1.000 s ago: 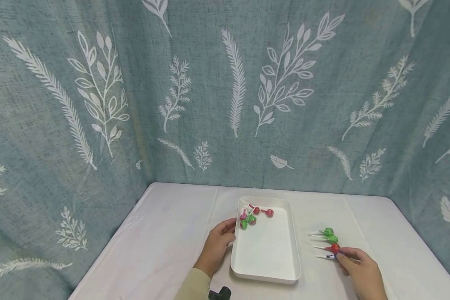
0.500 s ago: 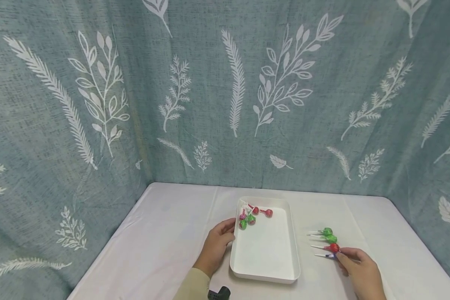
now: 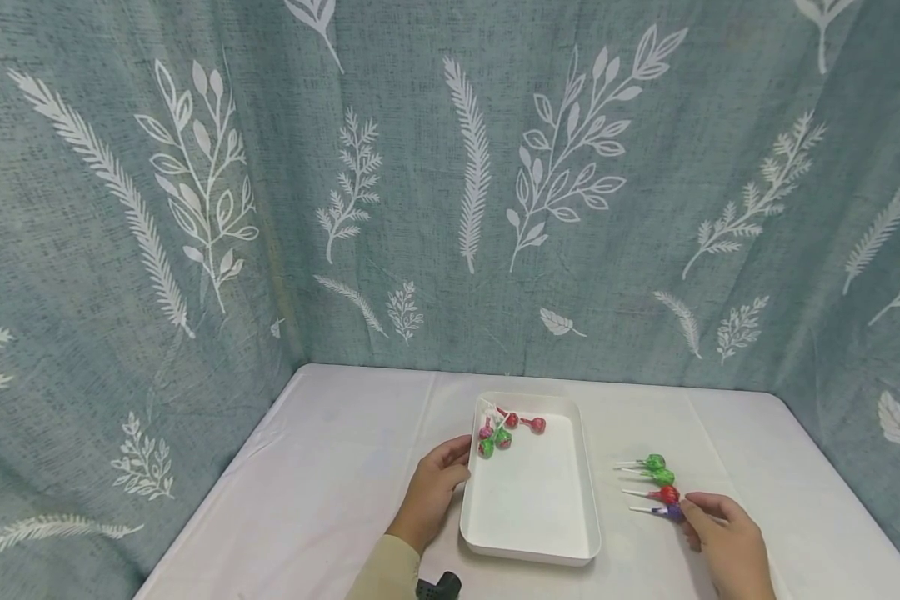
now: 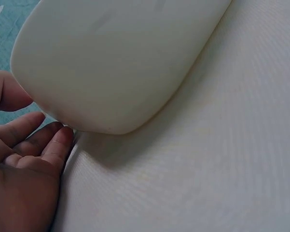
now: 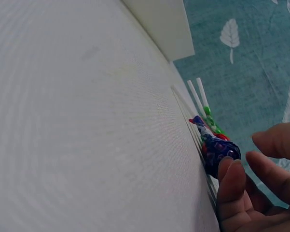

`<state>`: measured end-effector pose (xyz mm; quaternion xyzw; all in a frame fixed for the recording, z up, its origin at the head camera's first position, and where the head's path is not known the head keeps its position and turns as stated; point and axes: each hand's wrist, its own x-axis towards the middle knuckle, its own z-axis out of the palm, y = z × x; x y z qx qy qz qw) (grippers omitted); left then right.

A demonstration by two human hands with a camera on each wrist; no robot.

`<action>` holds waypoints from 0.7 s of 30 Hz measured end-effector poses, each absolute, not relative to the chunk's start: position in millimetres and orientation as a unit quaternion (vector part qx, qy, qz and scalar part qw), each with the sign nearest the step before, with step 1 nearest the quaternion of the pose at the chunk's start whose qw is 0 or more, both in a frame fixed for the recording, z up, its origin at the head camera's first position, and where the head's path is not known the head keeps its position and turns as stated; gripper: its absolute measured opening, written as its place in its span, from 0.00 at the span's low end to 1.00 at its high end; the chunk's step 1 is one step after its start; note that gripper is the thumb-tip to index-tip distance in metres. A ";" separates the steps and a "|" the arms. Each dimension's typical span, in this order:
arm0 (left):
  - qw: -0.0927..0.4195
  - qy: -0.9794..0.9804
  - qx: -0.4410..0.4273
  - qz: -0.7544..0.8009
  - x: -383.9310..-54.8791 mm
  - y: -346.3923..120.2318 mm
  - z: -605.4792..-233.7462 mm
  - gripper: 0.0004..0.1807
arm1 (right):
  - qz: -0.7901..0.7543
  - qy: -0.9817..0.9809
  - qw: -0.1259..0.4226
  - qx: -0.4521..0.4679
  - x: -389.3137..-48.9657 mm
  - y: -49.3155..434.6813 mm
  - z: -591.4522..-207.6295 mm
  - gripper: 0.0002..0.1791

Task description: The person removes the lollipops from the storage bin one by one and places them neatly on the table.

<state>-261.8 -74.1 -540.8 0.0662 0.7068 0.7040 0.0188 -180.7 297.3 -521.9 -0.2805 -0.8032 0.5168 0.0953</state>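
Note:
My left hand (image 3: 433, 493) rests against the left wall of a white tray (image 3: 534, 500), its fingertips touching the side; the left wrist view shows them at the tray's lower edge. To the right of the tray, my right hand (image 3: 727, 533) is at the wrapped head of a purple-blue lollipop (image 3: 672, 511) lying on the table. In the right wrist view, fingertips touch that lollipop while the thumb stands apart. Above it in a column lie a red lollipop (image 3: 667, 494) and two green ones, a nearer one (image 3: 662, 477) and a farther one (image 3: 655, 461), sticks pointing left.
Several lollipops lie in the tray's far left corner, among them a red one (image 3: 537, 425) and a green one (image 3: 486, 448). A white cloth covers the table (image 3: 360, 433). A patterned teal curtain (image 3: 420, 208) hangs behind. A black object (image 3: 441, 585) shows at the lower edge.
My right hand has drawn slightly right off the purple-blue lollipop, whose head now shows more. The left hand and tray keep their places.

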 end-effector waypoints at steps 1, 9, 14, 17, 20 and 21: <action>0.019 0.707 0.066 0.704 -262.4 -74.2 -540.9 0.34 | 0.518 -0.802 0.096 -0.281 -180.6 297.3 -521.3 0.21; 0.027 0.698 0.064 0.712 -263.5 -73.7 -542.2 0.35 | 0.522 -0.794 0.106 -0.292 -175.3 298.9 -513.0 0.20; 0.026 0.697 0.065 0.714 -264.6 -74.4 -542.6 0.35 | 0.519 -0.793 0.132 -0.289 -175.8 299.0 -509.9 0.19; 0.026 0.698 0.066 0.713 -264.8 -74.9 -542.0 0.35 | 0.520 -0.791 0.141 -0.290 -176.8 299.7 -508.8 0.19; 0.024 0.696 0.068 0.714 -264.0 -74.3 -540.5 0.35 | 0.521 -0.791 0.146 -0.287 -176.3 301.7 -506.1 0.20; 0.023 0.696 0.069 0.714 -264.3 -74.0 -540.1 0.35 | 0.523 -0.789 0.149 -0.285 -176.1 302.3 -504.9 0.20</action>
